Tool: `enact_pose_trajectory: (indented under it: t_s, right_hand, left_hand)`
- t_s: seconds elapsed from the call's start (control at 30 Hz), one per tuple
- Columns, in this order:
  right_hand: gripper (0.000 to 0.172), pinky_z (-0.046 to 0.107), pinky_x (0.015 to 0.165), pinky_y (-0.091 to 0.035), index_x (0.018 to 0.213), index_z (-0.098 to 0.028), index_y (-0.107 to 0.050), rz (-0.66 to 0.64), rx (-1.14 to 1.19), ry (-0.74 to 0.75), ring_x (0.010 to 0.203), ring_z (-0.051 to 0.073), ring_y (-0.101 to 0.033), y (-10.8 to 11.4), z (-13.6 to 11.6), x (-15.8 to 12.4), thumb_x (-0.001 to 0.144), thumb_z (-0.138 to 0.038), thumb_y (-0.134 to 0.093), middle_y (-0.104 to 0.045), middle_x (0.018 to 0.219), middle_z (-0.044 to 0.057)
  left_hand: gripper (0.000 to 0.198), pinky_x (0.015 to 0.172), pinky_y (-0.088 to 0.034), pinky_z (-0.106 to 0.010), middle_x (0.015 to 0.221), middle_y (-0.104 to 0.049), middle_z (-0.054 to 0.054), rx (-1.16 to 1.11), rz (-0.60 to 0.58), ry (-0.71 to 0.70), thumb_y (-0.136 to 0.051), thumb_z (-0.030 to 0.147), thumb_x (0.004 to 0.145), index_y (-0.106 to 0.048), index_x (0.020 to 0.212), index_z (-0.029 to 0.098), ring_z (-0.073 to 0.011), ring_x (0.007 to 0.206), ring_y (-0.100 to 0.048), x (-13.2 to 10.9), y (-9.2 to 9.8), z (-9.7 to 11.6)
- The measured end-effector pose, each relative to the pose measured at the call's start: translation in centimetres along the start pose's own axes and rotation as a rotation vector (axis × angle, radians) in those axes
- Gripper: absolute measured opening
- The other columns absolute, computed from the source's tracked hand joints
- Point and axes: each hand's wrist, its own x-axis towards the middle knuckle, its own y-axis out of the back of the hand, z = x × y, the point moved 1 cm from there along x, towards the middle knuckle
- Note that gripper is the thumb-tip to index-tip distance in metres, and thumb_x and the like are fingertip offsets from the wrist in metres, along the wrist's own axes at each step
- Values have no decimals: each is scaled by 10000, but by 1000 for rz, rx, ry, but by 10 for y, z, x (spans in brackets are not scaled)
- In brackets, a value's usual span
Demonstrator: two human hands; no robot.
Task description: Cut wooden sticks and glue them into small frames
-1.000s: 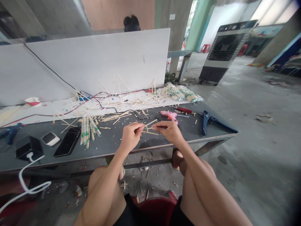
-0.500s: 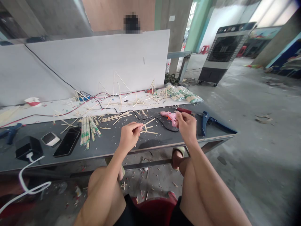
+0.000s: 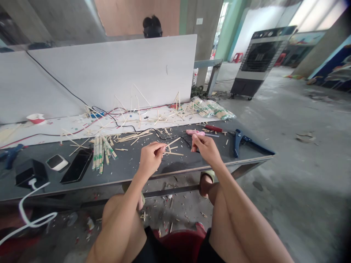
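Dark workbench [image 3: 128,164] is a total mess: your left hand [image 3: 150,159] and right hand [image 3: 206,149] are both pinched closed, can't tell on what, loose sticks [image 3: 172,152] between them, pink glue gun [image 3: 195,132] just past your right.

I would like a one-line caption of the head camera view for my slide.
Left hand raised over scattered wooden sticks, right hand at a pink glue gun, above a grey table.
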Motion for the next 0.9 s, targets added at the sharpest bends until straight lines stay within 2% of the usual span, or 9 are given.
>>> enact_pose_trajectory:
  t_s: [0.13, 0.23, 0.33, 0.43, 0.57, 0.67, 0.9]
  right_hand:
    - [203, 377, 797, -574, 837, -199, -677, -92, 156, 43, 799, 212, -704, -12, -3, 2, 790, -396, -688, -739, 815, 48]
    - [156, 398, 807, -587, 848, -199, -688, -131, 204, 9, 788, 208, -713, -16, -1, 4, 782, -340, -670, -742, 854, 49]
    - [161, 412, 807, -594, 877, -200, -683, -116, 226, -2, 778, 213, -722, -18, 2, 4, 816, -346, -654, -748, 858, 52]
    - [188, 411, 848, -581, 941, -202, -709, -95, 120, 59, 859, 222, -720, -21, 0, 0, 846, -358, -666, -757, 909, 60]
    - [136, 377, 826, -568, 931, -219, -745, -110, -43, 223, 886, 214, -696, -29, -8, -5, 853, -318, -692, -752, 945, 56]
    - [108, 364, 814, -561, 938, -236, -751, -129, -56, 316, 899, 210, -684, -35, -12, -7, 853, -283, -704, -748, 964, 50]
    - [52, 322, 777, -544, 861, -223, -761, -122, -48, 369, 824, 182, -675, -48, -14, -9, 848, -236, -712, -739, 903, 45]
  left_hand:
    - [240, 523, -478, -226, 778, -689, -47, 0, -1, 2, -547, 279, 942, -758, 939, 166, -105, 523, -583, -1, -1, 0]
    - [243, 517, -481, -228, 785, -695, -48, 1, 9, 11, -550, 297, 942, -759, 937, 174, -107, 517, -582, -1, 0, 0]
    - [245, 509, -474, -225, 778, -697, -48, 4, 23, 23, -555, 311, 941, -760, 936, 175, -108, 515, -582, -2, 0, -1]
    - [240, 513, -465, -222, 749, -686, -39, 13, 19, 18, -552, 298, 943, -758, 937, 175, -110, 522, -582, -2, 0, -2]
    - [232, 529, -458, -221, 766, -692, -46, 30, 2, 4, -552, 285, 946, -756, 944, 173, -125, 576, -607, -2, -1, -3]
    - [233, 533, -447, -225, 775, -691, -48, 39, -18, -3, -552, 286, 949, -756, 951, 173, -129, 588, -606, -2, -2, -5]
    - [218, 539, -436, -232, 755, -673, -46, 51, -40, -6, -552, 244, 939, -756, 940, 166, -132, 585, -599, -2, -2, -5]
